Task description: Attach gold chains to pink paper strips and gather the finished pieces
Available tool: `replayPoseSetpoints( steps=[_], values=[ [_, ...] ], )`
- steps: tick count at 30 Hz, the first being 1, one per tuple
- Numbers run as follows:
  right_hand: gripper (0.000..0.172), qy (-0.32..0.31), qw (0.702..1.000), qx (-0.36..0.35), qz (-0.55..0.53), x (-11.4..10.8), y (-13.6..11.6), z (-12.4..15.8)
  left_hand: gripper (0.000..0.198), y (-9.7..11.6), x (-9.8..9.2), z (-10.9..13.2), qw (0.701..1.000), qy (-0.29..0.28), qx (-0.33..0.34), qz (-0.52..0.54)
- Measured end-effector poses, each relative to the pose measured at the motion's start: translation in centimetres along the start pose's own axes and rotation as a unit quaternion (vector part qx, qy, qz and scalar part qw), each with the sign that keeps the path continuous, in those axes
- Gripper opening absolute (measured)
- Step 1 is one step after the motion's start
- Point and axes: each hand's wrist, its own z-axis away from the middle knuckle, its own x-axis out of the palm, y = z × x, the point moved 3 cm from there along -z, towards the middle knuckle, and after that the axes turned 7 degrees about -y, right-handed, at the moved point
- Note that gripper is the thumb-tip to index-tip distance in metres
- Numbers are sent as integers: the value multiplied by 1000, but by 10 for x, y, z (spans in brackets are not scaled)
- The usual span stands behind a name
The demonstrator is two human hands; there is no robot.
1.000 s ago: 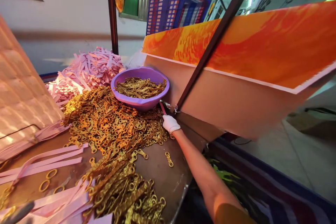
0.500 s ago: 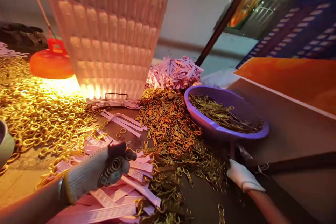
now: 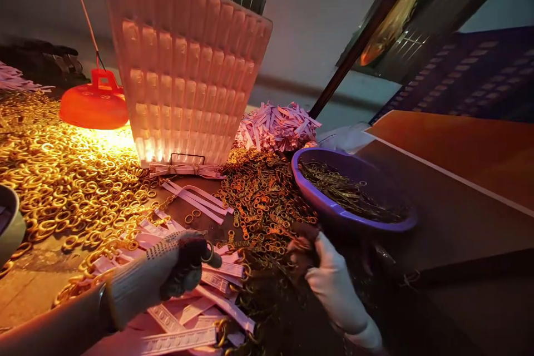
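My left hand [image 3: 183,264], in a knitted glove with dark-covered fingers, is closed with a brass-coloured ring [image 3: 208,253] showing at its fingertips. More rings in its palm are hard to make out in shadow. Beneath it lie pale pink strips [image 3: 179,339] with rings at some of their ends. Over the near part of a heap of metal clasps [image 3: 267,200] is my right hand [image 3: 329,272], in a white glove with dark finger covers. Its bent fingers are dark and blurred, so whether they hold a clasp does not show.
A red lamp [image 3: 95,103] glows over a wide heap of loose rings [image 3: 75,194]. A ribbed translucent panel [image 3: 187,67] stands behind. A purple basin [image 3: 306,192] of metal pieces sits at right, near a pile of pink strips [image 3: 277,128]. A pale container [image 3: 16,228] edges in at left.
My right hand has come left from below the purple basin to the clasp heap. My left hand stays nearly in place, with a ring now standing at its fingertips.
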Motion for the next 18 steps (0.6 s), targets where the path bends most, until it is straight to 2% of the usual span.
replayPoseSetpoints(
  steps=[3, 6, 8, 11, 13, 15, 18],
  values=[
    [55, -72, 995, -68, -11, 31, -19, -12, 38, 0, 2, 2, 998, 21, 44, -30],
    [53, -91, 985, -142, 21, 46, -26, -16, 41, 5, 9, 6, 997, 49, 51, -40],
    [53, -98, 981, -163, 28, 51, -32, -17, 44, 10, 14, 6, 994, 58, 66, -68],
    [47, -129, 984, -122, 6, 57, -48, -18, 38, 15, 17, -1, 981, 65, 100, -152],
    [43, -163, 982, -76, -59, 64, -64, -18, 32, 17, 17, -8, 970, 69, 124, -199],
    [42, -195, 965, -56, -165, 72, -82, -17, 27, 19, 17, -15, 961, 61, 152, -225],
    [33, -215, 931, -51, -292, 84, -97, -17, 22, 22, 23, -21, 962, 26, 154, -222]
  ],
)
